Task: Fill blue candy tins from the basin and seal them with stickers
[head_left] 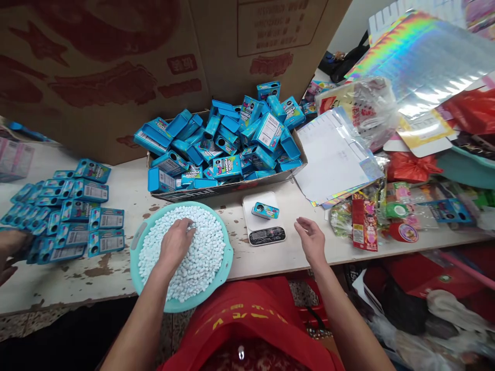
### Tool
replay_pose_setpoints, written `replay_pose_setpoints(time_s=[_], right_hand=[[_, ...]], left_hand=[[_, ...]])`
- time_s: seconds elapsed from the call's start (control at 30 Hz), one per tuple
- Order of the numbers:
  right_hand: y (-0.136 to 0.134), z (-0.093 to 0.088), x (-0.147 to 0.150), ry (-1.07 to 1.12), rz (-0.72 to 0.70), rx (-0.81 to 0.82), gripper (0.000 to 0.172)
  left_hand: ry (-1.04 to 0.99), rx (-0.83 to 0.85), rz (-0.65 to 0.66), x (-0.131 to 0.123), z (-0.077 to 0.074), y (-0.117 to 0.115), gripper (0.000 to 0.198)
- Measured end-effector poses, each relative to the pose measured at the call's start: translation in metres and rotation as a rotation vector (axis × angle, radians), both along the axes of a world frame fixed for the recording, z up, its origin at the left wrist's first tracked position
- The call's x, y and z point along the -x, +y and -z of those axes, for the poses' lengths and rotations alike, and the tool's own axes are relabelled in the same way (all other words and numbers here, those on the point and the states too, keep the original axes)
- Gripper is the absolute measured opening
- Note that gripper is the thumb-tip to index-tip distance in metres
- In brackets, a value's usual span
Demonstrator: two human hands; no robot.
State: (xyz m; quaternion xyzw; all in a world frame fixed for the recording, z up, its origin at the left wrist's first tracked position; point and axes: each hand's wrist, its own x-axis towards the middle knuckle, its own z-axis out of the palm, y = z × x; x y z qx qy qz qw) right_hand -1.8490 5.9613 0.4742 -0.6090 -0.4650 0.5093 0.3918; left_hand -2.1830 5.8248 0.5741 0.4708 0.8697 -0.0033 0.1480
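My left hand [176,241] rests in a teal basin [136,247] filled with small white candies [203,252], its fingers curled down into the pile. My right hand [310,238] hovers above the table with fingers loosely apart, holding nothing, just right of a small white scale [263,229]. One blue candy box [265,210] lies on the scale's platform.
A cardboard tray [232,186] heaped with blue boxes stands behind the basin. Rows of blue boxes [73,211] lie at the left, where another person's hand [10,247] reaches in. Holographic sheets [421,56], flat white cartons [332,154] and candy packets [363,224] crowd the right.
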Motion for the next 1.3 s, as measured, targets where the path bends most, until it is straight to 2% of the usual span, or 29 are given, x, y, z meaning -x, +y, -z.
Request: replay_pose_setpoints(time_s=[0.17,0.3,0.37,0.43,0.5,0.57,0.63,0.77,0.83,0.93,1.03,1.2,1.3], right_hand=[[-0.002,0.001,0.005,-0.01,-0.011,-0.013,0.043],[-0.006,0.002,0.009,-0.01,-0.029,-0.019,0.041],[-0.008,0.003,0.011,-0.008,-0.038,-0.014,0.04],[-0.01,0.003,0.012,-0.003,-0.04,-0.005,0.041],[-0.012,0.004,0.013,0.0,-0.039,0.001,0.041],[-0.012,0.004,0.013,0.004,-0.036,0.003,0.041],[-0.012,0.004,0.014,0.01,-0.037,0.006,0.041],[-0.011,0.006,0.014,0.019,-0.039,0.008,0.041],[-0.009,0.007,0.015,0.022,-0.045,0.009,0.041],[-0.006,0.008,0.017,0.021,-0.06,0.01,0.041],[-0.002,0.007,0.019,0.013,-0.075,0.012,0.041],[0.001,0.004,0.021,-0.003,-0.09,0.014,0.04],[0.001,0.004,0.021,-0.01,-0.097,0.017,0.04]], left_hand=[[-0.001,-0.02,-0.012,0.003,0.001,-0.006,0.021],[-0.035,-0.162,-0.062,0.004,0.001,-0.014,0.02],[-0.11,-0.253,-0.148,0.007,0.001,-0.016,0.018],[-0.279,-0.346,-0.285,0.013,0.001,-0.017,0.018],[-0.499,-0.453,-0.441,0.02,0.001,-0.017,0.027],[-0.604,-0.506,-0.51,0.025,0.0,-0.018,0.035],[-0.494,-0.421,-0.413,0.028,0.0,-0.019,0.038],[-0.161,-0.092,-0.068,0.025,0.003,-0.021,0.036],[-0.135,-0.007,-0.011,0.024,0.004,-0.021,0.033],[-0.174,0.039,-0.019,0.027,0.003,-0.021,0.023],[-0.253,0.018,-0.074,0.033,0.002,-0.024,0.019],[-0.368,-0.057,-0.224,0.041,0.002,-0.033,0.028],[-0.375,-0.046,-0.16,0.04,0.002,-0.035,0.036]])
